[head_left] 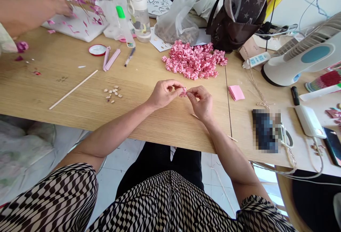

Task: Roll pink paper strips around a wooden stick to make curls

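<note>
Between the fingertips of both hands is a small pink curled paper flower (pixel 183 92), partly hidden by the fingers. My left hand (pixel 165 93) pinches it from the left side. My right hand (pixel 200 101) pinches it from the right, just above the wooden table (pixel 149 129). A large heap of similar pink paper flowers (pixel 194 61) lies right behind my hands. To the right rests a small stack of square pink paper (pixel 236 93). Part of a thin stick (pixel 232 138) shows under my right forearm.
A co-worker's hand (pixel 60 4) is over a white foam block (pixel 90 33) with purple petals at the far left. Shells or seeds (pixel 113 93), a wooden stick (pixel 73 90), a glue bottle (pixel 124 26), a water bottle (pixel 141 15), a fan (pixel 301 58) and scissors (pixel 286 136) surround the work area.
</note>
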{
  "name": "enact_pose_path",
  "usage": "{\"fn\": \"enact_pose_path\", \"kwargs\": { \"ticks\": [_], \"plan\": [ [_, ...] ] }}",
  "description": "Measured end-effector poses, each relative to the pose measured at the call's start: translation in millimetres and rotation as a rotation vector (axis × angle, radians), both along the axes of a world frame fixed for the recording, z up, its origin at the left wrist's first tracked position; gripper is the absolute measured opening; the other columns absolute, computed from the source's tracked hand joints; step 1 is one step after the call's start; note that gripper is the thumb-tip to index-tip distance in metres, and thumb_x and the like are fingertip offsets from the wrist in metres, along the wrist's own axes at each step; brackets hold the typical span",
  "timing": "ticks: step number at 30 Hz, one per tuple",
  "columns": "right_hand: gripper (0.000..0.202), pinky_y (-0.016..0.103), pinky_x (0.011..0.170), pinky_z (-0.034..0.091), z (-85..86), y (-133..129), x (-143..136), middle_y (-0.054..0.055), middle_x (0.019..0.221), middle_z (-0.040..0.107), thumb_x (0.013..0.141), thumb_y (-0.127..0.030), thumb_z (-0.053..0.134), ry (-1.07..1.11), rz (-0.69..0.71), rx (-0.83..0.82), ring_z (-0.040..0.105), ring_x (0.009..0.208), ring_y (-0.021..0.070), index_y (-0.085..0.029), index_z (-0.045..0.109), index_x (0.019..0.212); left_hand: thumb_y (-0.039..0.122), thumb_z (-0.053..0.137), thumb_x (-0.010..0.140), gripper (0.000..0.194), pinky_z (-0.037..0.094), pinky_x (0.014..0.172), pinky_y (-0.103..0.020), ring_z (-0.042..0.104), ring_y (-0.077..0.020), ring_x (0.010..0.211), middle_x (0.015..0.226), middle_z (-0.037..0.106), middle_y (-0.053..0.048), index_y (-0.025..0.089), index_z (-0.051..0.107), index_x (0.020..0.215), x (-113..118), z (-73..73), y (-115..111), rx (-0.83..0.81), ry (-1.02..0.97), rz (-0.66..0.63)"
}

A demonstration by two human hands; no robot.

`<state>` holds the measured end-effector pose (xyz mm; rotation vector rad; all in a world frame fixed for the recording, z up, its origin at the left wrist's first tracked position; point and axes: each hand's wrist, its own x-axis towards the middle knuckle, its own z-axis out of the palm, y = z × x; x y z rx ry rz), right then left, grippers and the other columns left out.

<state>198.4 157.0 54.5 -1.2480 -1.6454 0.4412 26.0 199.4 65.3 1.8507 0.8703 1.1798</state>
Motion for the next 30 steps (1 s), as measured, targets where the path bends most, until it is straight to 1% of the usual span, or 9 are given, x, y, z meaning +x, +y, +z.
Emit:
{"fn": "enact_pose_path", "kwargs": {
  "ticks": [4, 6, 10, 14, 17, 19, 24, 27, 30],
  "plan": [
    [0.009, 0.029, 0.067, 0.046, 0.3, 0.0, 0.2, 0.000, 0.079, 0.064, 0.086, -0.027, 0.062, -0.001, 0.002, 0.024, 0.055, 0.072, 0.0126, -0.022, 0.067, 0.080, 0.032, 0.066, 0.082, 0.020, 0.054, 0.071, -0.027, 0.069, -0.0139, 0.071, 0.079, 0.074, -0.005, 0.014, 0.070, 0.087, -0.1, -3.3, 2.3, -0.167, -0.125, -0.061],
    [0.009, 0.029, 0.067, 0.046, -0.3, 0.2, 0.4, 0.000, 0.078, 0.064, 0.086, -0.026, 0.062, 0.001, 0.013, 0.043, 0.055, 0.071, 0.0121, -0.022, 0.067, 0.080, 0.032, 0.066, 0.083, 0.020, 0.054, 0.071, -0.027, 0.069, -0.0139, 0.070, 0.077, 0.074, -0.005, 0.013, 0.069, 0.090, -0.3, -5.6, 4.1, -0.204, -0.144, -0.091],
    [0.009, 0.028, 0.066, 0.045, -2.4, 1.1, 0.9, 0.000, 0.078, 0.063, 0.087, -0.024, 0.062, -0.015, 0.010, 0.072, 0.055, 0.071, 0.0115, -0.022, 0.066, 0.080, 0.030, 0.066, 0.082, 0.017, 0.052, 0.068, -0.025, 0.067, -0.0130, 0.072, 0.081, 0.073, -0.005, 0.015, 0.069, 0.089, -0.5, -6.1, 4.7, -0.106, -0.065, -0.053],
    [0.008, 0.028, 0.065, 0.045, -3.1, 1.5, 0.9, -0.001, 0.076, 0.061, 0.087, -0.022, 0.061, -0.038, 0.014, 0.112, 0.053, 0.068, 0.0108, -0.022, 0.066, 0.080, 0.029, 0.066, 0.082, 0.017, 0.046, 0.064, -0.022, 0.063, -0.0115, 0.078, 0.088, 0.071, -0.004, 0.017, 0.071, 0.093, -0.4, -2.5, 1.1, 0.108, -0.008, 0.025],
    [0.008, 0.028, 0.065, 0.044, -2.7, 1.1, 0.3, -0.001, 0.075, 0.060, 0.087, -0.021, 0.062, -0.054, 0.030, 0.134, 0.053, 0.068, 0.0108, -0.022, 0.066, 0.080, 0.025, 0.069, 0.080, 0.011, 0.043, 0.065, -0.022, 0.060, -0.0107, 0.077, 0.085, 0.071, -0.002, 0.018, 0.072, 0.088, -0.2, -1.6, -0.8, 0.246, 0.058, 0.039],
    [0.007, 0.028, 0.065, 0.044, -2.6, 0.9, 0.0, -0.001, 0.075, 0.060, 0.086, -0.022, 0.062, -0.066, 0.033, 0.131, 0.053, 0.068, 0.0110, -0.022, 0.066, 0.080, 0.022, 0.067, 0.081, 0.007, 0.042, 0.064, -0.022, 0.059, -0.0099, 0.072, 0.078, 0.070, -0.001, 0.017, 0.072, 0.082, 0.0, -2.2, -0.6, 0.245, 0.083, 0.045],
    [0.006, 0.028, 0.066, 0.044, -3.0, 0.9, -0.1, -0.001, 0.075, 0.060, 0.086, -0.021, 0.062, -0.072, 0.032, 0.116, 0.053, 0.068, 0.0112, -0.021, 0.065, 0.080, 0.025, 0.062, 0.083, 0.014, 0.040, 0.057, -0.022, 0.057, -0.0084, 0.060, 0.074, 0.071, -0.002, 0.015, 0.070, 0.077, -0.1, -2.3, 1.3, 0.084, 0.072, 0.077],
    [0.006, 0.028, 0.066, 0.044, -2.9, 0.6, -0.2, -0.001, 0.075, 0.060, 0.086, -0.021, 0.062, -0.073, 0.033, 0.116, 0.053, 0.068, 0.0113, -0.021, 0.065, 0.081, 0.031, 0.062, 0.084, 0.020, 0.043, 0.060, -0.022, 0.061, -0.0103, 0.065, 0.076, 0.072, -0.003, 0.014, 0.070, 0.079, -0.9, -1.8, 0.5, 0.043, 0.065, 0.040],
    [0.006, 0.028, 0.065, 0.044, -3.3, 0.4, -0.5, -0.001, 0.075, 0.060, 0.086, -0.021, 0.062, -0.077, 0.034, 0.114, 0.053, 0.068, 0.0115, -0.021, 0.066, 0.081, 0.034, 0.069, 0.079, 0.019, 0.043, 0.062, -0.022, 0.061, -0.0117, 0.071, 0.077, 0.073, -0.003, 0.015, 0.071, 0.079, -1.5, -3.0, -0.4, 0.077, 0.107, 0.054]
  ]
}}
